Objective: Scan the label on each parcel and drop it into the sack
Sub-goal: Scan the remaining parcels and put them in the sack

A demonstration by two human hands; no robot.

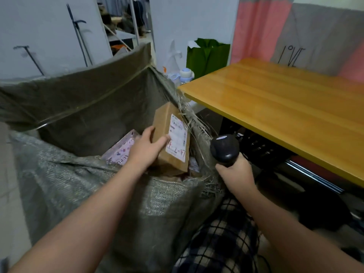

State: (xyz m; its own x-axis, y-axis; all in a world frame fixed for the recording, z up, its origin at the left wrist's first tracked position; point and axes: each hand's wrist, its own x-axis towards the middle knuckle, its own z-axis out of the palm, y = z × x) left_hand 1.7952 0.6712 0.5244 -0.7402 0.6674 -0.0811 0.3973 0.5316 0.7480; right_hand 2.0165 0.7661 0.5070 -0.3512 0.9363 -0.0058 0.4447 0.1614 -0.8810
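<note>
Left hand holds the brown cardboard parcel, thumb across the front face touching the white shipping label, fingers behind and out of sight. Parcel sits over the open mouth of the grey woven sack, long axis upright, tilted slightly away, label facing the camera. Right hand is wrapped round the grip of the black handheld scanner, just right of the parcel, outside the sack rim. Judgement: the left hand alone governs the drop; parcel is already above the opening, beside a pink patterned package inside. The wooden bench is bare.
</note>
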